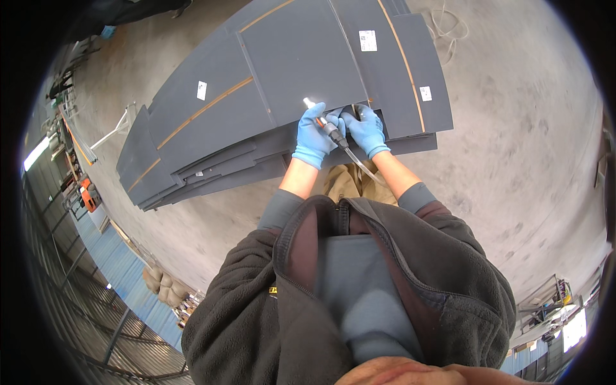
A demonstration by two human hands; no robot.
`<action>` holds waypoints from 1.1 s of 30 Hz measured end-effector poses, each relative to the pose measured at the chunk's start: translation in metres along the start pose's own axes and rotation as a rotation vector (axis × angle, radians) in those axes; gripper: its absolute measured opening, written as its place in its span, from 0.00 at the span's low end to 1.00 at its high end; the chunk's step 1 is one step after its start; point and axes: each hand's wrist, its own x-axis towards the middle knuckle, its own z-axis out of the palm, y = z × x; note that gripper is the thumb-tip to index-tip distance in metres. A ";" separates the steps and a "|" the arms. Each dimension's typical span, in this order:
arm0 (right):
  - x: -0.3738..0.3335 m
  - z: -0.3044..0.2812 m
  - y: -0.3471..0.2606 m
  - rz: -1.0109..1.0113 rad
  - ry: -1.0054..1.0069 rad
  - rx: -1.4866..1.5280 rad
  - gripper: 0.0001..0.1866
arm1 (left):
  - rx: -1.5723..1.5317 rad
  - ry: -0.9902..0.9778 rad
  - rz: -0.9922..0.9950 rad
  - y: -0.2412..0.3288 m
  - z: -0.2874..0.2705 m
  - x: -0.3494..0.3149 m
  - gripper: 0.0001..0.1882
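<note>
Gripping a slim hand tool [335,135] in your blue-gloved left hand [312,136], you are wrapping your fingers around its body, with its bright end pointing up and to the left over a stack of dark grey panels [301,58]. The tool is lying slantwise between your two hands, near the edge of the stack closest to you; whether its bright end is touching the top panel, you cannot tell from here. A clear hose [360,163] is trailing from its rear end, running down to the right between your forearms, above tan cloth [343,183]. Your right hand [367,131], also gloved in blue, is bending over that same near edge just beside the tool, its fingers curling; the view is not showing whether they are pinching anything. Copper-toned strips [205,113] are running across the top panels, and white labels [367,41] are sitting flat on them. Below the stack, a grey concrete floor [513,128] is spreading out, while an orange machine [88,194] is standing well apart, far off to your left.
</note>
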 end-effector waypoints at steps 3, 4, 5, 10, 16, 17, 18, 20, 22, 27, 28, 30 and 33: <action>0.000 -0.006 -0.010 -0.122 -0.080 -0.318 0.26 | -0.036 0.076 -0.037 0.002 -0.005 0.005 0.18; 0.000 -0.006 -0.012 -0.138 -0.086 -0.403 0.26 | -0.041 0.105 -0.048 0.002 -0.006 0.007 0.17; 0.000 -0.007 -0.015 -0.131 -0.101 -0.450 0.25 | -0.048 0.132 -0.052 0.002 -0.007 0.008 0.17; -0.007 -0.001 -0.013 -0.171 -0.035 -0.623 0.21 | 0.012 0.134 -0.063 0.008 -0.006 0.007 0.27; -0.046 -0.027 -0.022 -0.386 -0.009 -0.625 0.12 | 0.357 0.074 -0.074 0.018 0.029 -0.017 0.30; -0.052 -0.034 -0.030 -0.428 0.034 -0.614 0.11 | 0.342 0.104 -0.073 0.015 0.039 -0.024 0.28; -0.060 -0.039 -0.041 -0.410 0.035 -0.624 0.11 | 0.335 0.216 -0.084 0.011 0.049 -0.033 0.26; -0.066 -0.063 -0.059 -0.747 0.251 -0.345 0.10 | 0.433 0.058 0.020 0.006 0.070 -0.059 0.32; -0.072 -0.082 -0.070 -0.820 0.280 -0.208 0.12 | 0.576 -0.123 0.127 0.010 0.090 -0.083 0.34; -0.018 -0.124 -0.041 -0.624 0.556 -0.379 0.26 | 0.811 -0.057 0.242 0.019 0.107 -0.111 0.35; -0.001 -0.135 -0.025 -0.563 0.724 -0.474 0.29 | 0.823 -0.041 0.247 0.018 0.100 -0.114 0.35; 0.018 -0.160 0.018 -0.273 0.769 -0.671 0.34 | 0.775 0.019 0.222 0.015 0.080 -0.118 0.33; 0.054 -0.186 0.067 0.129 0.511 -0.485 0.34 | 0.685 0.124 0.180 0.012 0.044 -0.121 0.29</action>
